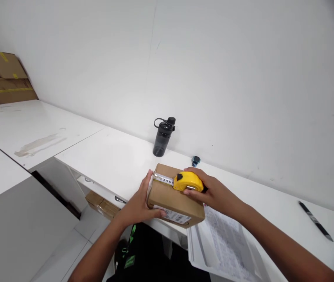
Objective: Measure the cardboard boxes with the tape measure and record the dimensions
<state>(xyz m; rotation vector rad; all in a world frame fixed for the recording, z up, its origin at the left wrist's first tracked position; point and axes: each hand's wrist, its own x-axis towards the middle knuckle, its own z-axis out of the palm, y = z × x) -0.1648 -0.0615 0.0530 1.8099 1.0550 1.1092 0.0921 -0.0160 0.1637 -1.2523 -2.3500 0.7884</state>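
A brown cardboard box (169, 197) with a white printed label (174, 215) on its near side is tilted at the front of the white desk. My left hand (140, 203) grips its left end, thumb along the near side and fingers round the far left edge. In my right hand (206, 188) is a yellow tape measure (188, 181), held over the box's top. A short length of its blade (164, 179) is out and lies along the top toward the left edge, with low numbers showing.
Behind the box stand a dark water bottle (162, 137) and a small dark blue item (195, 160), perhaps a watch. Written papers (225, 243) lie to the right, a black pen (315, 220) farther right. Cardboard boxes (8, 78) are stacked far left; another box (102, 204) sits below the desk.
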